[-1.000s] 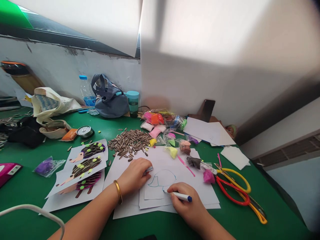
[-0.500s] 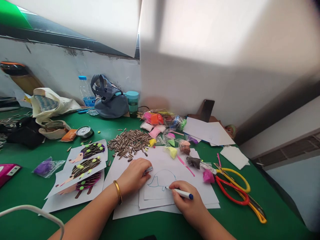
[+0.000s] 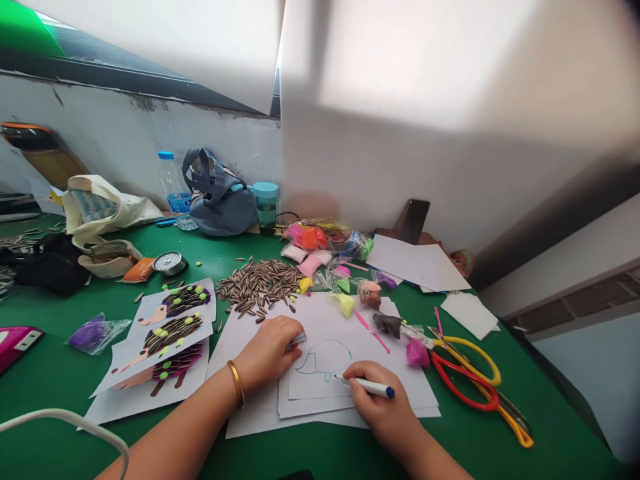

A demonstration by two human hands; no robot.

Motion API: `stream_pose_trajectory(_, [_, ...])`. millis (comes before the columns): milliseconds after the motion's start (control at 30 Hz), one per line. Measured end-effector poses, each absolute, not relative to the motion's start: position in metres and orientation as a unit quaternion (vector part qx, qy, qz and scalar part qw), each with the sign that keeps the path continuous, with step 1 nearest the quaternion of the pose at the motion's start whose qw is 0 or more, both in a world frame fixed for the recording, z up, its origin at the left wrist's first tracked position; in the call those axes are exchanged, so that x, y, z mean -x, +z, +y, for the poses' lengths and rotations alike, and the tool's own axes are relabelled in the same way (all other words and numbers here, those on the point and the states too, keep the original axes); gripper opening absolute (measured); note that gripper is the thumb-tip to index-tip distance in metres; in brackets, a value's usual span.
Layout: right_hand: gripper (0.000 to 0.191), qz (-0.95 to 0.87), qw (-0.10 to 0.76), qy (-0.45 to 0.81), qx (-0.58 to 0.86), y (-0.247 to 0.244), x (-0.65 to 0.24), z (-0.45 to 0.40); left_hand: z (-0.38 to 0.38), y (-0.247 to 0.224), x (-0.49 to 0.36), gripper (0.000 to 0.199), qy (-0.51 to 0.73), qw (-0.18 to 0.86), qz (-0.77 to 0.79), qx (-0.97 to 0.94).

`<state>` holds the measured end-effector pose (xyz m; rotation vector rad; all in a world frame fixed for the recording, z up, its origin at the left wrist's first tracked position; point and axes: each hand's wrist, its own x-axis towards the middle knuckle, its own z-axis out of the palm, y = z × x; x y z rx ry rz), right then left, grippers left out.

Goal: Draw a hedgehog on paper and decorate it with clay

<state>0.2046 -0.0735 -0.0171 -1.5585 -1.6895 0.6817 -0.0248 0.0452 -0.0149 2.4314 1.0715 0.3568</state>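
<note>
My right hand (image 3: 383, 400) grips a white marker (image 3: 373, 387) with a dark blue end, its tip at the paper. Beneath the tip, a small white sheet (image 3: 305, 389) bears a blue outline of a rounded animal (image 3: 327, 357) with a pointed snout and short legs. My left hand (image 3: 273, 350), a gold bangle at its wrist, rests on the paper's left side. Its fingers are closed on a small pale blue-grey object (image 3: 297, 339), mostly hidden. Larger white sheets (image 3: 240, 407) lie underneath. Behind them is a pile of sunflower seeds (image 3: 257, 283).
Hedgehog pictures (image 3: 175, 333) with seed spines lie at left. Bagged coloured clay (image 3: 310, 237) sits at the back, with loose lumps nearer. Red- and yellow-handled scissors (image 3: 465, 393) lie at right. A blue-grey bag (image 3: 223, 207), a teal cup (image 3: 266, 207) and a phone (image 3: 415, 220) stand along the wall.
My right hand has shifted slightly right with the marker, whose tip now sits just right of the drawn leg. The left hand has stayed in place.
</note>
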Motion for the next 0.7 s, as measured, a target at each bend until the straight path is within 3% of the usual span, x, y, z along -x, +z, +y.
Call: stream_pose_trajectory(700, [0.018, -0.624, 0.342, 0.298, 0.637, -0.0189, -0.2107, -0.0718, 0.0454, -0.0160, 0.0254, 0.021, 0.125, 0.229, 0.391, -0.883])
